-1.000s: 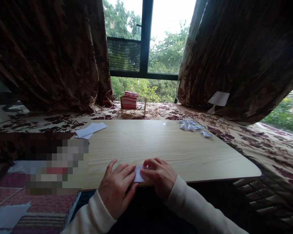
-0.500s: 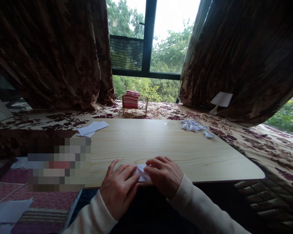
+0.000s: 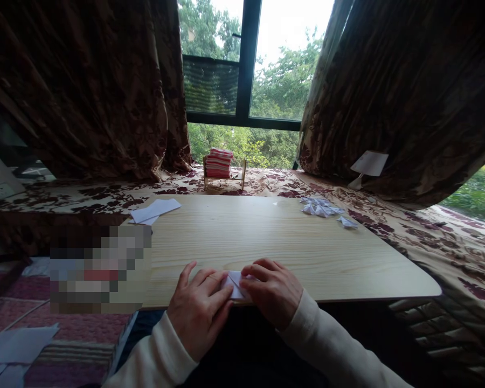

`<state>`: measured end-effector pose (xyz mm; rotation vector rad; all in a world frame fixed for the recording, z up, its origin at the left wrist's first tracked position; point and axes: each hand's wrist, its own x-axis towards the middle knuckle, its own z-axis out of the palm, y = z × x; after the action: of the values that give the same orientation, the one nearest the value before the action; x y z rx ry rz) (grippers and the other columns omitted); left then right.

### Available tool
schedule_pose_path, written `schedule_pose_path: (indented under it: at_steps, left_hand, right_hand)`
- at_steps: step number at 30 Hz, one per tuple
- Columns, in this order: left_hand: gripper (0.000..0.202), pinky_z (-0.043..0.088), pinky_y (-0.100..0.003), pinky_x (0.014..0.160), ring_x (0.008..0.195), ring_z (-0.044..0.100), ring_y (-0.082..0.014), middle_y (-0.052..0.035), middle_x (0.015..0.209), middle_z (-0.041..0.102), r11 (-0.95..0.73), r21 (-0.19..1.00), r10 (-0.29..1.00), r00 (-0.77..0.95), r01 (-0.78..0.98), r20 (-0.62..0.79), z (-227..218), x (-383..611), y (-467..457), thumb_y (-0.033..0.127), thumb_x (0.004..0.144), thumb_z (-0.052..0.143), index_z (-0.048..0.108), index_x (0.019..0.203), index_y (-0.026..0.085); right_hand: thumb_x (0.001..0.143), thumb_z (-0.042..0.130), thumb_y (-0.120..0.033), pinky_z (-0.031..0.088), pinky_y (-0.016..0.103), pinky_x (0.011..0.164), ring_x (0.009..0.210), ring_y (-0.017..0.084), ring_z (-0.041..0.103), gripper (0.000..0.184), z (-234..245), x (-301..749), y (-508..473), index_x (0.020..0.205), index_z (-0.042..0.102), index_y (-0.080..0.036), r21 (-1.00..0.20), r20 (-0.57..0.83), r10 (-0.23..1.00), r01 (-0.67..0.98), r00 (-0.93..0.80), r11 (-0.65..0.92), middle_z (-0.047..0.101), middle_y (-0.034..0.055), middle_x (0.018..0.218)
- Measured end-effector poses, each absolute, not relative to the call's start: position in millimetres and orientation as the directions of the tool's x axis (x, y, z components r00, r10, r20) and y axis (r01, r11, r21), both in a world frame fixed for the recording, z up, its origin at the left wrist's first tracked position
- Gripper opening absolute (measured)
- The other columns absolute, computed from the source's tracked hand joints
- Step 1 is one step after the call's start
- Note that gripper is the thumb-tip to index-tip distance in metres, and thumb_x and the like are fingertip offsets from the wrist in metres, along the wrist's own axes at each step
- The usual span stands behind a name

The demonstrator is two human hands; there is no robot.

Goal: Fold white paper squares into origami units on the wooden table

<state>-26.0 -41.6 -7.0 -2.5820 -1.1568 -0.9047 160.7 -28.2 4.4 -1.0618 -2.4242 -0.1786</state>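
Observation:
A small piece of folded white paper [image 3: 236, 285] lies at the near edge of the light wooden table [image 3: 226, 231], with a slanting crease across it. My left hand [image 3: 202, 302] grips its left side, fingertips on top and thumb low by the table edge; the index finger is partly raised. At the right side of the paper, my right hand [image 3: 270, 288] pinches it with bent fingers. Parts of the paper are hidden under both hands.
Several folded paper pieces [image 3: 321, 207] sit at the far right of the table. White sheets [image 3: 156, 210] lie at the far left corner, and more paper [image 3: 22, 345] at lower left. Behind the table, a small rack holds striped pink cloths [image 3: 219, 163]; a white lamp [image 3: 369, 163] stands right.
The hands keep nearly the same place on the paper. My right fingers have shifted slightly on its right side, and the view has tilted a little.

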Motion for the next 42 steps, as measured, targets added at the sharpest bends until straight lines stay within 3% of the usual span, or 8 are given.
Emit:
schedule_pose_path:
  at_steps: [15,18,21,27,34,37,42]
  left_hand:
    - [0.022,0.024,-0.051,0.095,0.092,0.052,-0.0211,-0.0042,0.097,0.064,-0.686,0.06,0.602,0.52,0.725,0.606,-5,-25,-41,0.024,0.079,0.045,0.063,0.091,0.025]
    - [0.023,0.022,-0.051,0.097,0.101,0.051,-0.022,-0.0044,0.102,0.063,-0.711,0.059,0.587,0.544,0.701,0.599,-5,-25,-41,0.022,0.08,0.045,0.063,0.094,0.023]
    - [0.025,0.019,-0.049,0.1,0.107,0.05,-0.0215,-0.0041,0.106,0.063,-0.753,0.063,0.554,0.58,0.655,0.597,-5,-24,-40,0.02,0.08,0.044,0.06,0.1,0.021]
    - [0.025,0.023,-0.044,0.101,0.099,0.056,-0.0183,-0.0052,0.102,0.065,-0.777,0.083,0.532,0.582,0.624,0.615,-8,-23,-38,0.019,0.08,0.043,0.06,0.098,0.018]
    - [0.027,0.023,-0.047,0.101,0.103,0.053,-0.0201,-0.0049,0.107,0.062,-0.752,0.08,0.556,0.564,0.654,0.611,-14,-23,-41,0.023,0.08,0.046,0.058,0.104,0.02]
    - [0.024,0.023,-0.046,0.102,0.106,0.051,-0.0202,-0.005,0.104,0.063,-0.763,0.094,0.548,0.564,0.639,0.618,-12,-20,-41,0.021,0.079,0.045,0.059,0.099,0.019]
    - [0.023,0.023,-0.043,0.103,0.103,0.052,-0.0187,-0.0068,0.1,0.061,-0.775,0.136,0.552,0.558,0.617,0.619,-9,-16,-40,0.017,0.076,0.044,0.058,0.093,0.015]
  right_hand:
    - [0.077,0.059,-0.018,0.036,0.028,0.071,0.082,0.016,0.045,0.009,5,158,-31,0.069,0.063,-0.021,-0.065,0.45,0.683,0.742,-0.575,0.667,0.06,0.0012,0.085]
    - [0.077,0.058,-0.019,0.036,0.028,0.07,0.081,0.015,0.045,0.009,7,159,-32,0.07,0.063,-0.021,-0.057,0.435,0.685,0.741,-0.585,0.669,0.059,0.0012,0.083]
    - [0.077,0.057,-0.02,0.036,0.028,0.069,0.08,0.016,0.044,0.008,8,160,-32,0.072,0.063,-0.022,-0.065,0.408,0.692,0.737,-0.595,0.672,0.059,0.0016,0.084]
    - [0.075,0.056,-0.018,0.033,0.031,0.07,0.083,0.018,0.044,0.009,5,159,-38,0.081,0.062,-0.021,-0.071,0.394,0.716,0.758,-0.576,0.649,0.057,0.0036,0.089]
    - [0.079,0.05,-0.015,0.028,0.035,0.081,0.091,0.02,0.046,0.025,-15,161,-56,0.102,0.056,-0.021,-0.083,0.506,0.691,0.768,-0.517,0.635,0.058,0.0052,0.098]
    - [0.078,0.049,-0.014,0.025,0.035,0.083,0.085,0.018,0.049,0.024,-17,164,-60,0.098,0.058,-0.023,-0.109,0.556,0.68,0.769,-0.478,0.63,0.06,0.0034,0.092]
    - [0.078,0.049,-0.014,0.03,0.03,0.071,0.075,0.016,0.05,0.025,0,159,-48,0.098,0.058,-0.023,-0.163,0.438,0.765,0.795,-0.472,0.584,0.059,0.0026,0.08]
